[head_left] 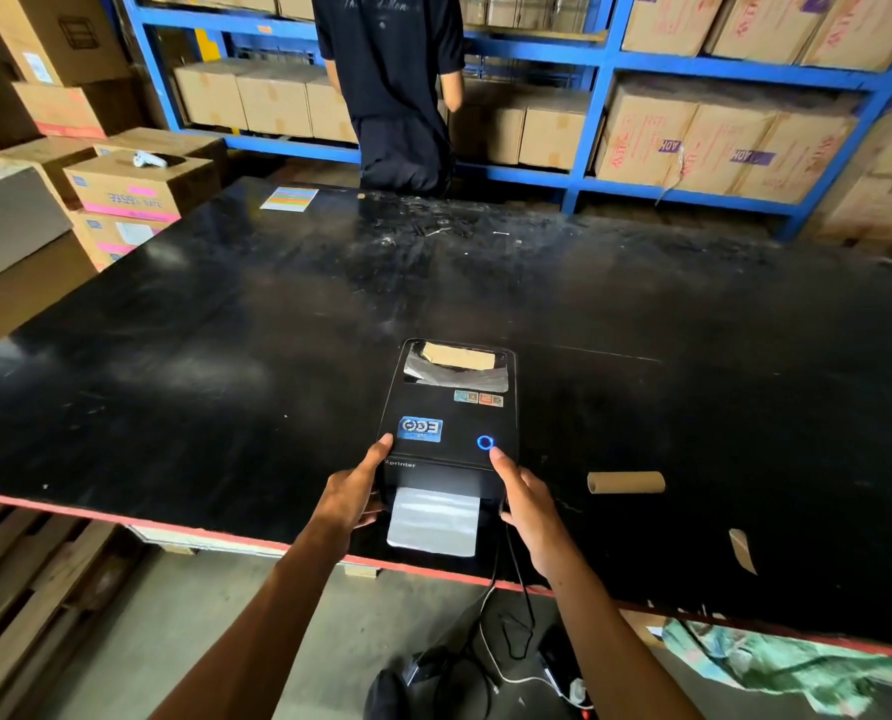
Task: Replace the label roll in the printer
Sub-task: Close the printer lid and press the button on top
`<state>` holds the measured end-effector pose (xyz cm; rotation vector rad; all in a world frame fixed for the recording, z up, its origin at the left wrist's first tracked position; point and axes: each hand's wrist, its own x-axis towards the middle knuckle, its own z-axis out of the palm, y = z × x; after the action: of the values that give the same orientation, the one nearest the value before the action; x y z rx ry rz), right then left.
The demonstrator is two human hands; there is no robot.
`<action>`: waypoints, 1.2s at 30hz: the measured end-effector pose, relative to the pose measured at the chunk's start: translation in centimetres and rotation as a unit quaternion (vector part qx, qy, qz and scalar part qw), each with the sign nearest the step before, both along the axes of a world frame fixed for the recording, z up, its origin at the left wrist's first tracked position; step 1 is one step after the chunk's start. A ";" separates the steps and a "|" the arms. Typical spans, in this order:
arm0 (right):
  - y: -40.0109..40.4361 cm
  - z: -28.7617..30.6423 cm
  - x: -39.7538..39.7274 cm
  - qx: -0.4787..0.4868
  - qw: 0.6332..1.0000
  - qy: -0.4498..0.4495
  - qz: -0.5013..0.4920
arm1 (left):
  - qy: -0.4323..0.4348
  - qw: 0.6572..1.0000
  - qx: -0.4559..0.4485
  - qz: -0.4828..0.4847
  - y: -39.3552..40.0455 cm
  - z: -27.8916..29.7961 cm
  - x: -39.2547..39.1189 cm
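Open black desk (226,330) from nine through twelve o'clock of the printer (451,423), cardboard tube (626,482) lying near at three o'clock, paper scrap (741,550) at four.

I read "Xprinter" in small pale letters on the front edge of the printer (451,418), just beside my left hand (353,493). On its lid sits a blue sticker (420,429) with large characters that look like "EGE", though I can't be sure. A cardboard box (132,192) at the table's far left carries a pink label reading roughly "RATE". Purple tags on the shelved cartons (714,148) show "ADK", printed upside down.
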<state>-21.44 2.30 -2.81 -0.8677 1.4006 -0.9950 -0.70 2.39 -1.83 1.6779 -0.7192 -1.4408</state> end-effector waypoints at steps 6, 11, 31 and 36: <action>-0.2 -0.5 0.0 -0.005 1.000 -0.007 -0.002 | 0.010 1.000 -0.007 0.004 0.3 0.3 -0.1; -0.2 -0.8 0.0 -0.010 1.000 -0.007 0.002 | 0.007 1.000 -0.005 0.000 0.3 0.4 -0.3; 0.2 -0.7 0.3 0.001 1.000 0.007 -0.007 | 0.002 1.000 0.002 -0.011 0.4 0.1 -0.2; 0.4 -0.4 0.4 0.006 1.000 0.012 -0.002 | 0.003 1.000 0.001 -0.015 0.5 0.3 -0.2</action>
<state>-21.02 2.71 -3.23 -0.8702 1.4280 -0.9814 -0.91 2.88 -1.56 1.6703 -0.7425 -1.4680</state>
